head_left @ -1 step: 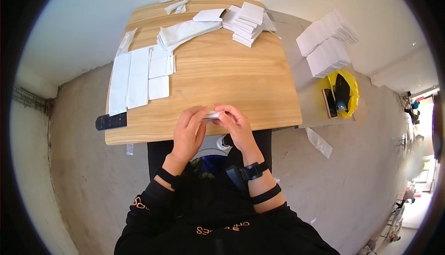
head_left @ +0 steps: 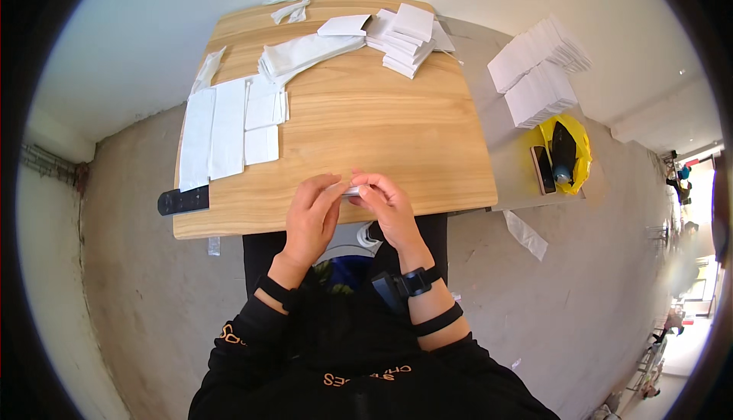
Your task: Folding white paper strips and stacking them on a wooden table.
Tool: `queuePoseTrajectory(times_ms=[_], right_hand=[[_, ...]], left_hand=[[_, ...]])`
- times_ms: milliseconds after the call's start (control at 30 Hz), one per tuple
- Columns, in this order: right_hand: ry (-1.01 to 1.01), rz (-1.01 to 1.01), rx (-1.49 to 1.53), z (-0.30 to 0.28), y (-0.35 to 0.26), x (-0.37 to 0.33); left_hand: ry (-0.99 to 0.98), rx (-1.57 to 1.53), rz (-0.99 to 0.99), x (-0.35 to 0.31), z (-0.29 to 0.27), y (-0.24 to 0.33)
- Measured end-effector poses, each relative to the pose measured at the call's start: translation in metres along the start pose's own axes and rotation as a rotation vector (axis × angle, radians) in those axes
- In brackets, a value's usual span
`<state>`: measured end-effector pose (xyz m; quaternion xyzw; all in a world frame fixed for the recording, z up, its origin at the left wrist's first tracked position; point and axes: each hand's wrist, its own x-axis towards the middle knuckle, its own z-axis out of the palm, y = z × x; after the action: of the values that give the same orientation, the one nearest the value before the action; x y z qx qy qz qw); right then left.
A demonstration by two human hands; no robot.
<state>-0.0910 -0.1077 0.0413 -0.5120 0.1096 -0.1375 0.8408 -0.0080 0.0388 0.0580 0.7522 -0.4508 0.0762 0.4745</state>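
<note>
Near the front edge of the wooden table [head_left: 382, 130], my left hand [head_left: 311, 210] and my right hand [head_left: 388, 205] meet around a small flat white item [head_left: 352, 190]. Fingers of both hands pinch it from either end and cover most of it, so its exact kind is hard to make out. Left of the hands lie long white sleeves [head_left: 227, 130] in a row, with shorter white packets [head_left: 262, 143] beside them. At the far side rests a fanned pile of long white sleeves [head_left: 309, 53]. An open-ended white box [head_left: 343, 25] lies partly over that pile.
White flat boxes [head_left: 411, 38] are heaped at the table's far right. More white boxes [head_left: 534, 76] stand stacked on a lower grey surface, near a phone [head_left: 543, 169] and a yellow bag [head_left: 582, 153] holding a dark bottle [head_left: 563, 153]. A black panel [head_left: 183, 201] sticks out at the left edge.
The white item has tilted slightly between my fingers, and less of it shows. Both hands stay in nearly the same place.
</note>
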Motion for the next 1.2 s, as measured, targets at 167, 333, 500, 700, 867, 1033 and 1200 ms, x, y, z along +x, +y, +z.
queuePoseTrajectory(times_ms=[167, 333, 500, 700, 867, 1033, 1200], right_hand=[[-0.019, -0.024, 0.030, 0.001, 0.004, 0.003], [0.037, 0.065, 0.159, -0.002, 0.013, 0.005], [0.038, 0.104, -0.053, -0.007, 0.013, 0.007], [0.017, -0.015, -0.144, 0.004, 0.020, 0.007], [0.044, -0.032, -0.204, 0.007, 0.017, 0.008], [0.079, -0.232, -0.789, 0.011, 0.002, 0.000], [0.050, -0.497, -1.099, 0.024, -0.022, -0.012]], left_hand=[[-0.042, 0.189, 0.065, -0.003, 0.005, 0.002], [-0.136, 0.374, 0.041, -0.007, 0.000, 0.008], [-0.207, 0.431, 0.045, -0.002, -0.003, 0.018], [-0.166, 0.076, -0.107, -0.011, -0.009, -0.003], [-0.264, 0.440, -0.026, -0.002, -0.008, 0.024], [-0.353, 0.519, -0.025, -0.004, -0.010, 0.023], [-0.327, 0.376, 0.031, -0.012, -0.012, 0.016]])
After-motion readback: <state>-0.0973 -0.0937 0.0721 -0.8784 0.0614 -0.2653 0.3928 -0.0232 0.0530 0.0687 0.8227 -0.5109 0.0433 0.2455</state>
